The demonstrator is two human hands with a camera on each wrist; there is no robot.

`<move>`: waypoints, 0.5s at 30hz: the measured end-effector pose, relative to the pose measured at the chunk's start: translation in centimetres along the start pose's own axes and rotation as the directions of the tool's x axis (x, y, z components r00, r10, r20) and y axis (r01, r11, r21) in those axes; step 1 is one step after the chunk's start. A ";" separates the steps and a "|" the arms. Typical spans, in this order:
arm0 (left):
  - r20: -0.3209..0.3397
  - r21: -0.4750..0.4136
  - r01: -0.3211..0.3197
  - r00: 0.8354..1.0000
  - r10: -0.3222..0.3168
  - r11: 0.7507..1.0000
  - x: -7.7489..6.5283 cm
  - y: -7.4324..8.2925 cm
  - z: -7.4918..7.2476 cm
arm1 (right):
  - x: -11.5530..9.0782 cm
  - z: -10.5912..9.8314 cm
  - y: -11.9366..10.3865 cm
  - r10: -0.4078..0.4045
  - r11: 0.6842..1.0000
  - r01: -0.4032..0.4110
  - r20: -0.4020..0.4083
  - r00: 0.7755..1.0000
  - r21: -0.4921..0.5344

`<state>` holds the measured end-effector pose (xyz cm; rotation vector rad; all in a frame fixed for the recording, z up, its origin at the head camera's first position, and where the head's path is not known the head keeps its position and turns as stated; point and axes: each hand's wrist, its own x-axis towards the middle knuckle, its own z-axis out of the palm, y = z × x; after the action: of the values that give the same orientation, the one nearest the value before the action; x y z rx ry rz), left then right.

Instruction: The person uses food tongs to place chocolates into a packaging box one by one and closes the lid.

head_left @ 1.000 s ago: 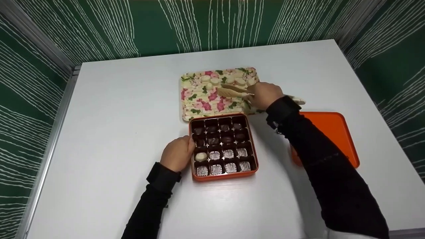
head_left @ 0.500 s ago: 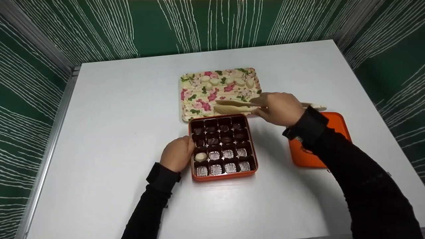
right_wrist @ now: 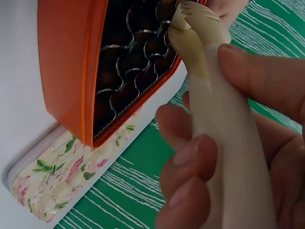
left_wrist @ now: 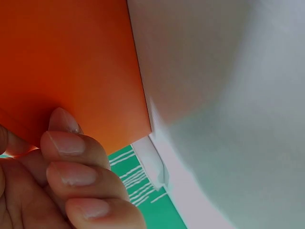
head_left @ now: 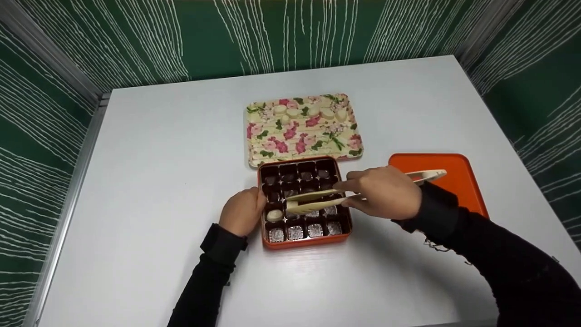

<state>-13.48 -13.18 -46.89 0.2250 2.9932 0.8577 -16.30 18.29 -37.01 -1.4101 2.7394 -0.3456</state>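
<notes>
My left hand (head_left: 241,211) holds the left side of an orange chocolate box (head_left: 308,243), thumb at the rim, fingers curled against the outer wall (left_wrist: 76,62). The box has a dark divided insert; dark chocolates sit in the far rows, and one cream-white chocolate (head_left: 274,215) lies in the third row's leftmost compartment. My right hand (head_left: 386,193) grips pale tongs (right_wrist: 233,143), thumb on one arm and fingers round the other. Between the tong tips a small white chocolate (right_wrist: 180,20) is pinched. The tips are over the third row, just right of the seated white chocolate.
Behind the box lies a floral tray (head_left: 268,154) with several white chocolates (head_left: 314,111) along its far side. An orange lid (head_left: 454,181) rests on the white table (head_left: 172,181) at the right, partly beneath my right forearm. Green walls (head_left: 218,41) border the table.
My right hand has brought the tongs from above the floral tray toward me, to over the box's third row. My left hand stays on the box's left side.
</notes>
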 end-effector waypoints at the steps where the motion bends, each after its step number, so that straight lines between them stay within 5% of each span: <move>1: 0.003 -0.002 0.003 1.000 -0.003 1.000 0.0 0.0 0.0 | 0.0 0.1 -0.2 -0.001 1.000 0.001 0.001 1.000 -0.008; 15: 0.006 0.007 0.007 1.000 -0.007 1.000 0.1 -0.1 0.0 | 2.4 -0.4 -2.1 0.029 0.994 -0.023 0.060 0.998 -0.106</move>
<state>-13.59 -13.21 -46.96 0.2166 2.9903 0.8446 -16.07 15.19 -35.98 -1.3814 2.7605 -0.1557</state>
